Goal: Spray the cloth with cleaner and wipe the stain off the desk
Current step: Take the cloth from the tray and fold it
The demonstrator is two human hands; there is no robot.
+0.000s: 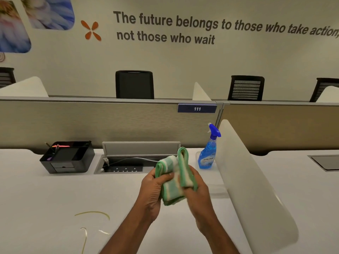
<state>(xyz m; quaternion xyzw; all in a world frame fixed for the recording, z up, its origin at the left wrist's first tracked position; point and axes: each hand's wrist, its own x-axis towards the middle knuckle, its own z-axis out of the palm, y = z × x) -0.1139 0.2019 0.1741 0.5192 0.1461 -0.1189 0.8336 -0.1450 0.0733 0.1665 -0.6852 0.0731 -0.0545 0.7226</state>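
From the head camera, the cloth [174,176] was a green towel with pale cream stripes, folded into thick layers, its upper end standing up in two rounded loops and its lower edge hanging as a blunt green corner. It was held above the white desk [55,198], clear of the surface, over the middle of the desk towards its back edge. The left hand [153,187] was closed around the cloth's left side, its thumb pressed across the front of the striped fabric and the fingers wrapped behind it. The right hand [197,186] gripped the cloth's right fold, thumb and fingers pinching it, with fingertips showing under the lower edge. So the cloth sat between both hands, rising above them. The spray bottle [209,153], clear with blue liquid and a blue trigger head, stood upright at the desk's back right corner, just beside the white side divider [247,171], beyond the right hand and apart from it. The stain [91,215] showed as thin yellowish curved streaks near the desk's front left part, well apart from the hands and below left of them. A black organiser tray [67,158] stood at the back left of the desk, and an open cable box [128,164] with sockets lay along the back edge between it and the bottle, its lid raised.
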